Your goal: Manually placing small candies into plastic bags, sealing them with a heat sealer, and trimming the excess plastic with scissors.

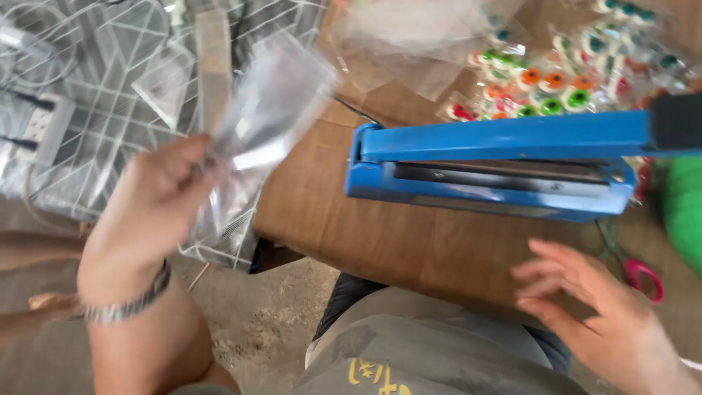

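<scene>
My one view comes from the camera on my head, looking steeply down and slightly forward; it sits close over my lap, my left hand (pixel 150 201), my right hand (pixel 592 307) and the brown table (pixel 409 241).

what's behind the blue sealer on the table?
Behind the blue impulse heat sealer lie small clear packets of colourful ring-shaped items and loose clear plastic bags on the brown cardboard surface. The sealer's raised arm hides the nearest packets.

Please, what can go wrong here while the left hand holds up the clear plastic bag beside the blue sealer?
1. The clear plastic bag looks held only at one end by the left hand, so it may slip.
2. The right hand hovers just below the open blue sealer; fingers might get pinched.
</scene>
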